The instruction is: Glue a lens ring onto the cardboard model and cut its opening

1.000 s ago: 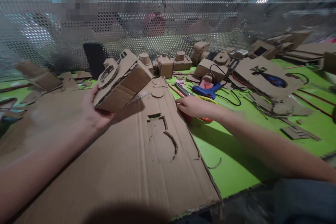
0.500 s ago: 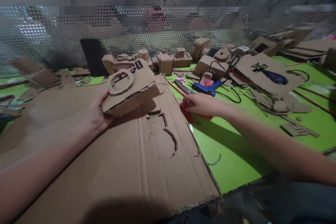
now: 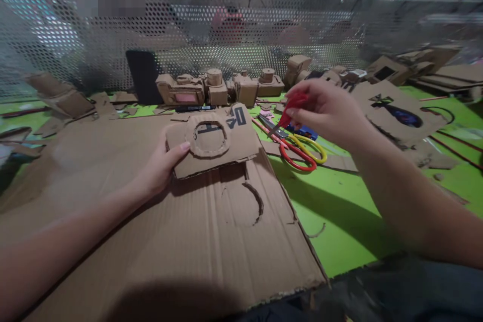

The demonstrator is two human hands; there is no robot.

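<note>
My left hand (image 3: pixel 162 163) grips the left end of a cardboard box (image 3: pixel 241 143), its thumb on the front face. A cardboard ring (image 3: pixel 191 147) lies on that face, beside dark printed letters. Raised over the scissors, my right hand (image 3: pixel 307 108) pinches a small red-handled tool (image 3: pixel 293 106) whose thin grey tip points down and left. Below it are scissors with red and yellow handles (image 3: pixel 307 166) on the green table. Under the box spreads a large cardboard sheet (image 3: pixel 169 251) with a curved cut in it.
Several cardboard camera-like models (image 3: pixel 245 91) line the back, before a perforated metal screen (image 3: pixel 234 35). A black panel (image 3: pixel 142 78) stands at back left. A blue glue gun (image 3: pixel 307 132) is partly hidden behind my right hand. Cardboard pieces (image 3: pixel 396 105) lie at right.
My right hand has lifted from the table with the red-handled tool, uncovering the scissors handles. My left hand has turned the box, and its ring face now shows more fully.
</note>
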